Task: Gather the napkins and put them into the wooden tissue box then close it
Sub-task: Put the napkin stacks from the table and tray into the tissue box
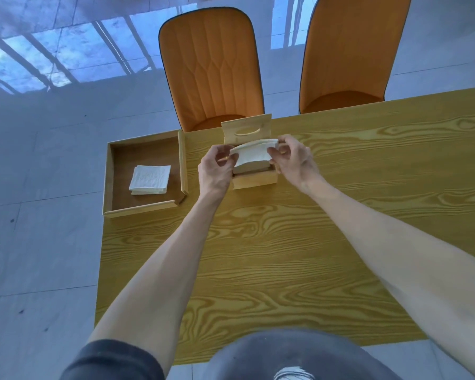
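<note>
A bowed wad of napkins point(254, 153) sits directly over the open wooden tissue box point(255, 178), long axis nine to three; left hand point(215, 171) pinches its nine-o'clock end, right hand point(294, 157) its three-o'clock end; lid point(246, 127) stands up at twelve; spare napkins point(150, 179) wait in the tray point(107, 182) at nine, open table point(368, 174) at three.

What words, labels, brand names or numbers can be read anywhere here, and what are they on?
None. The wooden tissue box and its raised lid, the napkins held by both hands, the stack in the wooden tray, the table and the orange chairs all show no writing.
</note>
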